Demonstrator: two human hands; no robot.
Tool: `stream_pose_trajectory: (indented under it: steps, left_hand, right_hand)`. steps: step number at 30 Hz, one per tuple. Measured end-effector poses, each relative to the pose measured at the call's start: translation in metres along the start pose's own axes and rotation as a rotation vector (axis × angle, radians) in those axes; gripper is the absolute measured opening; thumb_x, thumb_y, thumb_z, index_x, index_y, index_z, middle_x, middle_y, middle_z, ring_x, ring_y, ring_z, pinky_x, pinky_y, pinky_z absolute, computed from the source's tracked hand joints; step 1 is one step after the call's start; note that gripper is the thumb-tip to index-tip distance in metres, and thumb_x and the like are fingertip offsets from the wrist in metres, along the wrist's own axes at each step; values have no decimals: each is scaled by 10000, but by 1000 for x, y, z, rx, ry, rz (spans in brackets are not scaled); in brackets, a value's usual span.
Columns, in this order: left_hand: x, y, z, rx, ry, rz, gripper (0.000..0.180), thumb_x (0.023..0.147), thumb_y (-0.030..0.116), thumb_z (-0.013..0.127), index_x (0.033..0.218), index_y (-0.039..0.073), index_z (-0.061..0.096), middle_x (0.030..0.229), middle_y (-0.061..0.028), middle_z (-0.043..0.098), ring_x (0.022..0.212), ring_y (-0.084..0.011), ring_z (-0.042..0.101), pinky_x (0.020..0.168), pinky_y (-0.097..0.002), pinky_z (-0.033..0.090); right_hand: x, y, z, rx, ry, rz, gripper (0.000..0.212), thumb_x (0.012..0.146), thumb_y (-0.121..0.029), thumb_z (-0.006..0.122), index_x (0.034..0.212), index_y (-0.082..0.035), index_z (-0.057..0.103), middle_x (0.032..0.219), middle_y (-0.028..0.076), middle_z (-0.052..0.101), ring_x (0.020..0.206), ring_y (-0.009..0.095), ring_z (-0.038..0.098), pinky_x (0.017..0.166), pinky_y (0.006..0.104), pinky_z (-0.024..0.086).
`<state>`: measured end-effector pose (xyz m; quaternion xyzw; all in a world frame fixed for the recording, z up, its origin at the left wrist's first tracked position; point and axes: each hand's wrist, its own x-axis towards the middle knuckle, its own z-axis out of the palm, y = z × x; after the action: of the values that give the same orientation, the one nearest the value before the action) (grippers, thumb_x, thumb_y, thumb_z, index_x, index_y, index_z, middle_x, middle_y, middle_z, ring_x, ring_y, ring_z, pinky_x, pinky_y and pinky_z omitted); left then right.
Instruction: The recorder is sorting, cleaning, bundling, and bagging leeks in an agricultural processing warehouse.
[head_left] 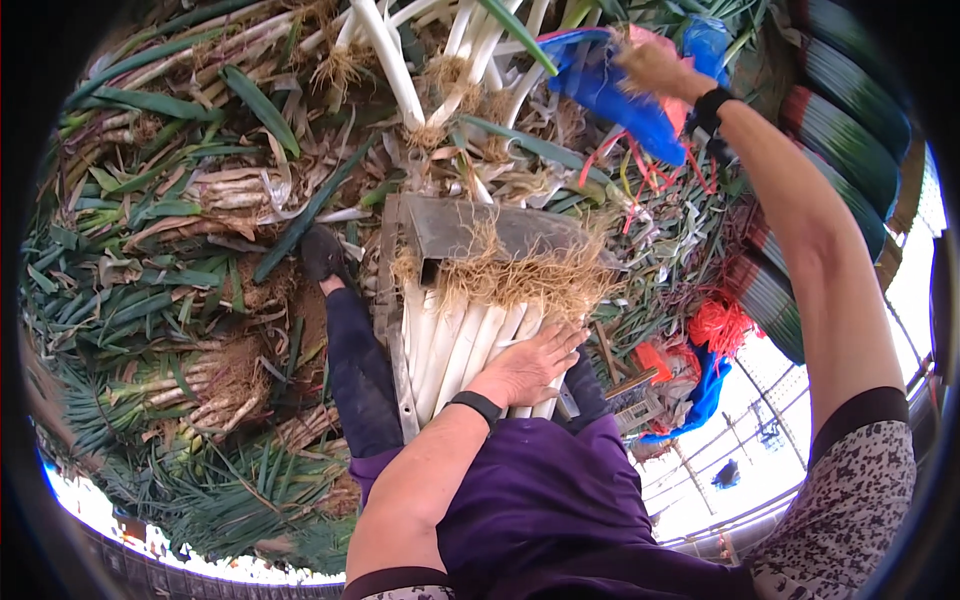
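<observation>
Thick green onions (455, 345) with long white stems lie side by side in a metal trough (465, 230) in front of me. Their brown roots (530, 280) bunch at its far end. My left hand (535, 362) rests on top of the stems, fingers stretched out and lying flat. Up at the far right, my right hand (655, 70) reaches to a blue plastic sheet (625, 100) with a pink piece beside it. Motion blur smears its fingers, so whether it grips anything is unclear.
Loose green onions and leaf scraps (160, 290) cover the ground on the left. More white-stemmed onions (385, 65) stand beyond the trough. Green onion bundles (840, 140) are stacked along the right. Red strings (722, 322) and a bright mesh (740, 430) lie nearer on the right.
</observation>
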<state>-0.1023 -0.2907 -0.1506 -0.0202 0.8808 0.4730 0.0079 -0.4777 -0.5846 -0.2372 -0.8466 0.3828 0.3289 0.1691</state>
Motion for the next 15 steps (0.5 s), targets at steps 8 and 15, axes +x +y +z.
stream_pose_trajectory:
  steps: [8,15]
  left_hand:
    - [-12,-2,-6,-43,26,-32,595,792,485,606,1252,110,570,1494,-98,321,1410,-258,222,1119,-395,212]
    - [1,4,-15,19,-18,-27,588,824,542,547,1257,144,566,1468,-92,365,1369,-264,307,1121,-386,223]
  right_hand:
    - [25,-246,-110,1708,-513,-176,473,854,-168,519,1319,-91,480,855,178,649,672,249,559,690,383,505]
    - [21,-217,-43,786,-132,186,240,805,-126,524,960,-95,704,871,124,679,852,319,663,706,433,537]
